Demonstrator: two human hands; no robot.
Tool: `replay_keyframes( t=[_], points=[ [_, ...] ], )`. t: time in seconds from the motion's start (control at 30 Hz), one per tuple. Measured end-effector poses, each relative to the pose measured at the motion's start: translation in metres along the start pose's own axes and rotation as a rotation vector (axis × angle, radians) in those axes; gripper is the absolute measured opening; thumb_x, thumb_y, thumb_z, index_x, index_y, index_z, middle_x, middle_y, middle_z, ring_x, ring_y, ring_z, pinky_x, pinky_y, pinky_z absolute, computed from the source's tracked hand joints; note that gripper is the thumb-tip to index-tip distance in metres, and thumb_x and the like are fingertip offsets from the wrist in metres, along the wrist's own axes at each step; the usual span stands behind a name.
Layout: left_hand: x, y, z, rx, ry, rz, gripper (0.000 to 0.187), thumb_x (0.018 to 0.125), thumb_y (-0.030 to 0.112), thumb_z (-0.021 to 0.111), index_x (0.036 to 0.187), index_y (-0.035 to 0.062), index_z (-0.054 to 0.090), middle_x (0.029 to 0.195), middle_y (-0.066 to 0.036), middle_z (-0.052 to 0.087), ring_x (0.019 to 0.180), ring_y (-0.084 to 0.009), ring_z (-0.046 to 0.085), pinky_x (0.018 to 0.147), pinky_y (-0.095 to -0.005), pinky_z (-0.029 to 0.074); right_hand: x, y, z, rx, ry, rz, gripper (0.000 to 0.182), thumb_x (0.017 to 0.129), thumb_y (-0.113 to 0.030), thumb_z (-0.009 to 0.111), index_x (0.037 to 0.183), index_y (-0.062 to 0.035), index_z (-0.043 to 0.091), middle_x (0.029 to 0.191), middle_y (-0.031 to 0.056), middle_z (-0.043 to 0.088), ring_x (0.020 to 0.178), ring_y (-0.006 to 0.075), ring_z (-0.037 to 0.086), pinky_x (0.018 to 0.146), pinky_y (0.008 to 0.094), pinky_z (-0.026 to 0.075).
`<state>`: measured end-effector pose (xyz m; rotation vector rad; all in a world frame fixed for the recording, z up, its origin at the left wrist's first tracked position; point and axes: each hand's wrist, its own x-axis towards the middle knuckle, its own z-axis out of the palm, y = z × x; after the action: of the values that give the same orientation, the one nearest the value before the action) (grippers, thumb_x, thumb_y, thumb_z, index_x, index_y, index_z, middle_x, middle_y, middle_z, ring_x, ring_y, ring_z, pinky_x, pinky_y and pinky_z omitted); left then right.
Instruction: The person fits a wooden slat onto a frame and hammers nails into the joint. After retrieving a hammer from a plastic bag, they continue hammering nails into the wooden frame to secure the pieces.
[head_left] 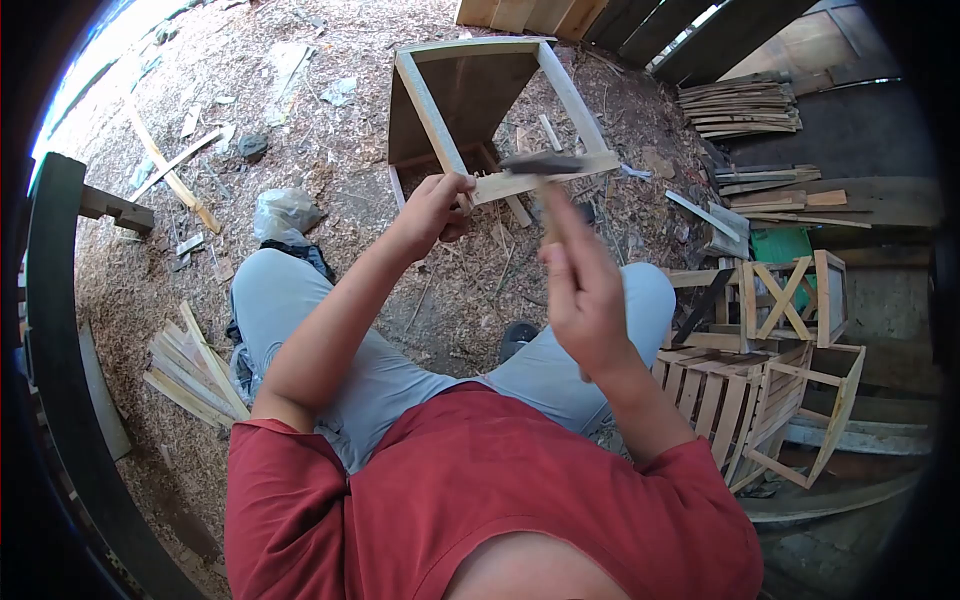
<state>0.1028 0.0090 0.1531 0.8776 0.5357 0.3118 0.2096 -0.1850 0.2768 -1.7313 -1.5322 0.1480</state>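
My right hand (pixel 585 300) is wrapped round the handle of a hammer (pixel 543 163). The hammer's dark head overlaps the near rail of a wooden frame (pixel 430 112) in this view. That frame has pale wood strips along its edges and a dark panel at the far side. At the near left corner, my left hand (pixel 436 208) is closed on the end of the rail, fingers bent and thumb side up. Whether a nail is pinched there too, I cannot tell. The frame stands on the ground just beyond my knees.
Wood shavings cover the ground (pixel 330 140). Right of my leg stand slatted wooden crates (pixel 715 395) and a small X-braced frame (pixel 783 298). Bundled slats (pixel 742 105) lie at the back right, loose slats (pixel 190 370) at the left. A plastic bag (pixel 285 214) sits near my left knee. A dark post (pixel 60 300) rises at left.
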Motion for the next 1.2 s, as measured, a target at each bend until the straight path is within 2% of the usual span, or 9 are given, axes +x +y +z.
replay_keyframes(
  t=[0.3, 0.43, 0.5, 0.67, 0.77, 0.87, 1.0, 1.17, 1.2],
  points=[
    [0.0, -0.001, -0.002, 0.001, -0.02, 0.008, 0.027, 0.098, 0.032, 0.05, 0.08, 0.0126, 0.046, 0.06, 0.005, 0.029, 0.048, -0.0093, 0.029, 0.045, -0.0277, 0.021, 0.011, -0.022, -0.02, 0.196, 0.148, 0.339, 0.051, 0.101, 0.0, 0.051, 0.153, 0.0016, 0.046, 0.101, 0.0133, 0.068, 0.082, 0.028, 0.066, 0.076, 0.0381, 0.054],
    [-0.002, 0.0, 0.0, -0.031, 0.003, 0.016, 0.027, 0.098, 0.032, 0.051, 0.081, 0.0125, 0.047, 0.06, 0.004, 0.03, 0.049, -0.0091, 0.029, 0.045, -0.0278, 0.021, -0.004, 0.014, 0.009, -0.1, -0.236, 0.074, 0.056, 0.098, 0.004, 0.051, 0.153, -0.0037, 0.048, 0.111, 0.0159, 0.069, 0.086, 0.0296, 0.066, 0.082, 0.0405, 0.054],
    [-0.002, -0.002, -0.004, 0.014, -0.03, -0.012, 0.027, 0.098, 0.033, 0.052, 0.081, 0.0122, 0.048, 0.06, 0.005, 0.03, 0.049, -0.009, 0.028, 0.045, -0.0279, 0.021, -0.004, 0.014, 0.013, 0.036, -0.053, 0.094, 0.055, 0.098, 0.004, 0.053, 0.152, -0.0058, 0.051, 0.098, 0.0088, 0.068, 0.075, 0.01, 0.055, 0.068, 0.0293, 0.049],
    [0.0, -0.003, -0.004, 0.011, -0.012, 0.029, 0.029, 0.099, 0.033, 0.05, 0.08, 0.0112, 0.05, 0.059, 0.005, 0.031, 0.047, -0.0084, 0.028, 0.045, -0.0276, 0.02, 0.008, -0.037, -0.037, 0.4, 0.274, 0.267, 0.053, 0.103, 0.003, 0.047, 0.156, 0.0011, 0.041, 0.1, 0.007, 0.061, 0.066, 0.009, 0.053, 0.063, 0.0246, 0.05],
    [0.0, -0.002, -0.002, -0.01, -0.027, 0.018, 0.03, 0.1, 0.032, 0.049, 0.078, 0.0109, 0.05, 0.059, 0.005, 0.032, 0.046, -0.0082, 0.028, 0.044, -0.0276, 0.02, 0.0, 0.016, 0.01, -0.245, 0.198, -0.255, 0.053, 0.102, 0.002, 0.049, 0.155, -0.0008, 0.045, 0.106, 0.0108, 0.07, 0.076, 0.0159, 0.062, 0.068, 0.0319, 0.052],
    [-0.002, -0.001, -0.001, 0.001, -0.066, 0.0, 0.032, 0.1, 0.032, 0.048, 0.076, 0.0111, 0.049, 0.059, 0.006, 0.032, 0.046, -0.008, 0.028, 0.044, -0.0278, 0.019, -0.018, 0.017, 0.024, -0.002, -0.141, 0.152, 0.053, 0.102, 0.002, 0.049, 0.154, -0.0019, 0.046, 0.107, 0.0109, 0.07, 0.079, 0.0115, 0.062, 0.068, 0.0291, 0.051],
    [-0.002, 0.0, -0.002, 0.027, -0.05, 0.024, 0.033, 0.101, 0.032, 0.048, 0.076, 0.0109, 0.048, 0.059, 0.006, 0.032, 0.046, -0.0078, 0.028, 0.044, -0.0278, 0.02, -0.007, -0.022, -0.021, 0.23, 0.133, 0.367, 0.053, 0.102, 0.003, 0.05, 0.154, -0.0019, 0.046, 0.106, 0.0106, 0.07, 0.079, 0.0116, 0.061, 0.067, 0.0291, 0.051],
    [0.004, -0.01, -0.013, -0.051, -0.085, 0.008, 0.025, 0.099, 0.03, 0.056, 0.092, 0.0059, 0.057, 0.065, 0.004, 0.039, 0.047, -0.0078, 0.031, 0.044, -0.0278, 0.022, 0.003, -0.011, 0.024, -0.084, 0.401, -0.071, 0.054, 0.099, 0.003, 0.052, 0.152, 0.0002, 0.047, 0.11, 0.0143, 0.071, 0.077, 0.0244, 0.066, 0.07, 0.0368, 0.054],
    [0.002, -0.009, -0.01, -0.048, -0.087, 0.009, 0.025, 0.099, 0.03, 0.056, 0.092, 0.0059, 0.057, 0.065, 0.004, 0.039, 0.047, -0.0078, 0.031, 0.044, -0.0278, 0.022, -0.006, -0.006, 0.022, -0.068, 0.078, 0.017, 0.053, 0.101, 0.002, 0.05, 0.154, -0.0024, 0.046, 0.106, 0.0114, 0.069, 0.076, 0.0232, 0.064, 0.073, 0.0377, 0.055]
  ],
)
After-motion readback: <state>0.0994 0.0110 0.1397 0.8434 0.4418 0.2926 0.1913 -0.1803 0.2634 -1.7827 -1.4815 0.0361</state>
